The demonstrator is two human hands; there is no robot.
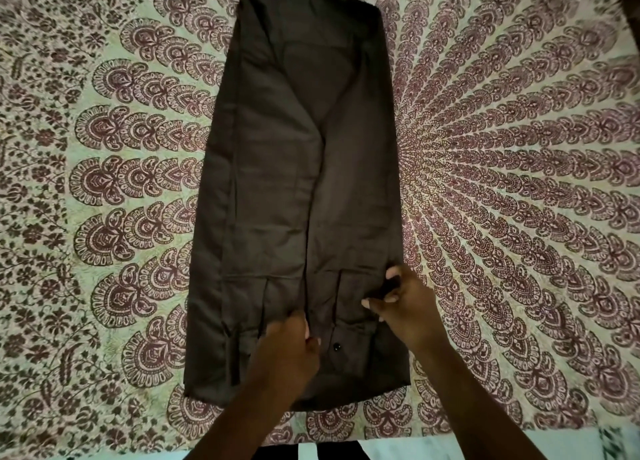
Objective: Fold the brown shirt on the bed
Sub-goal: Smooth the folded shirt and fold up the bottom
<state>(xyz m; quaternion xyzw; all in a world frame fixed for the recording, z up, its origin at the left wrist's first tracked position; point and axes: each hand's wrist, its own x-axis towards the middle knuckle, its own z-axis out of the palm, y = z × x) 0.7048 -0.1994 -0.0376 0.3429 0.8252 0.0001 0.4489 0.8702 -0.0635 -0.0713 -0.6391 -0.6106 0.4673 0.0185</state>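
Both hands work at the near hem of the brown shirt point(298, 189), which lies long and narrow on the patterned bed point(519, 182). Left hand point(287, 345) pinches the middle edge; right hand point(401, 300) pinches the cuff. Cloth seems light, soft, easily wrinkled; hold the hem corners.

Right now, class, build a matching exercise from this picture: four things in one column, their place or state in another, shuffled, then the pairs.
Things:
1. brown shirt
2. left hand
3. right hand
4. button

Places or states:
A. near the hem, between the hands
B. sides folded in, a long strip on the bedsheet
C. on the shirt's middle seam
D. pinching the shirt's right edge

Pairs: 1-B, 2-C, 3-D, 4-A
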